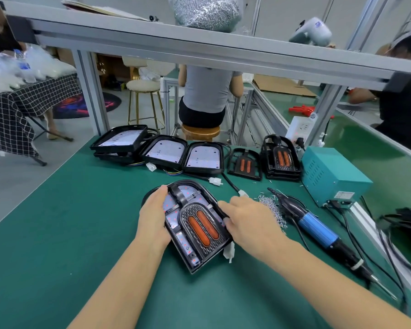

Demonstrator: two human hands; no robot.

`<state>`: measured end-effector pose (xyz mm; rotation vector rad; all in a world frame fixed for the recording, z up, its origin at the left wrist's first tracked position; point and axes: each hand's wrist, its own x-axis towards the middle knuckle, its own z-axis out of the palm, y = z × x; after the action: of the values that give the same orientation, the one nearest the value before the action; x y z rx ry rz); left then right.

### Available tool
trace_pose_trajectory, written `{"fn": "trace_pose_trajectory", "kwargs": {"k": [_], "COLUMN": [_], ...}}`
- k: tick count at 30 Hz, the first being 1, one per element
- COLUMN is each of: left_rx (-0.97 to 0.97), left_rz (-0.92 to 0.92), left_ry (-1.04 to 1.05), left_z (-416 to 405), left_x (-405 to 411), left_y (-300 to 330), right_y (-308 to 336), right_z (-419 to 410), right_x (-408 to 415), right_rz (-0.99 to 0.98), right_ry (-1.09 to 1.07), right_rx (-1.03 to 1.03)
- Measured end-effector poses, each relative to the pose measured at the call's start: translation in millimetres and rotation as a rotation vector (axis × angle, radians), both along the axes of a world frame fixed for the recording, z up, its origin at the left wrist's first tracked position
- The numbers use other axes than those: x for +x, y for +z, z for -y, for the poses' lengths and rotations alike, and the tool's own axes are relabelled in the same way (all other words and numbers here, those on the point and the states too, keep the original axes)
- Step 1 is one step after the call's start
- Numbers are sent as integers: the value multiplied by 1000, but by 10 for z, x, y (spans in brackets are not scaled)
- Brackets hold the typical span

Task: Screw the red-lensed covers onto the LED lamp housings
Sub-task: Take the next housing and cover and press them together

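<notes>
A black LED lamp housing (176,231) lies on the green mat in front of me, with a red-lensed cover (203,225) seated on it. My left hand (152,217) rests flat against the housing's left edge, fingers straight. My right hand (247,219) grips the cover's right edge with the thumb on top. Several open housings (163,150) with white LED boards line the back of the mat. More red-lensed covers (244,163) sit to their right, some in a stack (281,159). An electric screwdriver (316,230) with a blue body lies at the right beside a heap of screws (272,205).
A teal power box (328,174) stands at the right with cables running off it. A white power strip (300,129) leans behind it. An aluminium frame shelf (199,46) crosses overhead with a bag of screws (207,13). People sit beyond the bench.
</notes>
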<state>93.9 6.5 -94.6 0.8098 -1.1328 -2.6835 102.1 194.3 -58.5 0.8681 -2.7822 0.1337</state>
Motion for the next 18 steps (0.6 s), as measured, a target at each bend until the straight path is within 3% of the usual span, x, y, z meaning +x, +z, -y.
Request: {"fn": "trace_pose_trajectory", "kwargs": {"k": [7, 12, 15, 18], "left_rx": [-100, -661, -955, -1105], "left_rz": [-31, 131, 184, 201], "left_ry": [6, 95, 14, -25], "left_z": [-4, 52, 79, 93], "left_x": [-42, -88, -42, -6], "left_y": [27, -79, -102, -114], "right_y": [-135, -91, -41, -13], "right_z": [36, -163, -483, -844], "right_x": [-9, -105, -241, -307], "right_rz": [-22, 209, 266, 306], "right_ry": [11, -33, -270, -494], "right_rx": [38, -279, -235, -132]}}
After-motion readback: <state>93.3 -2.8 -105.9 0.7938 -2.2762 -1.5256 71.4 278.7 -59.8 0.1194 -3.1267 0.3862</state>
